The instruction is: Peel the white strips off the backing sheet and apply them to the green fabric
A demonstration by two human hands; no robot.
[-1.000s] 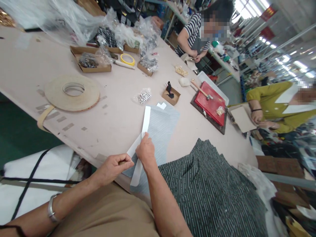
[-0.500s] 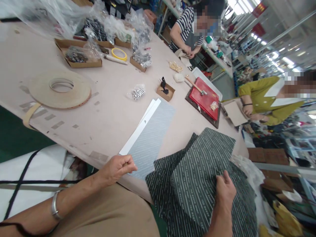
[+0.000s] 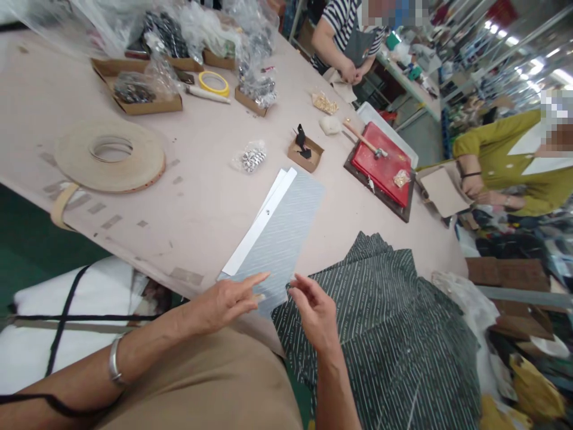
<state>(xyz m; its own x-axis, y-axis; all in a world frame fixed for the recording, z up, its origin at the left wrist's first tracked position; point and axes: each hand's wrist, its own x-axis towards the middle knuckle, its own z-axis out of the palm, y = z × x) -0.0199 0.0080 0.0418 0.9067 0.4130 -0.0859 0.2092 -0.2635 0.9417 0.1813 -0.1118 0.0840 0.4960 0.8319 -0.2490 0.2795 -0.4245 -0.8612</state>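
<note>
Head view, pale sheet: the pale striped sheet (image 3: 293, 209) lies on the surface (image 3: 197, 197) ahead of the hands, long axis running away and leaning right, a white strip (image 3: 257, 230) along its left side.
Left hand: the left hand (image 3: 230, 301) is nearer, over the sheet's near end, thumb and fingers spread.
Right hand: the right hand (image 3: 317, 313) curves with thumb and fingertips parted, above the dark striped cloth (image 3: 394, 340).
Hard to tell: whether either hand touches fabric; the sheet's near end is partly covered.
</note>
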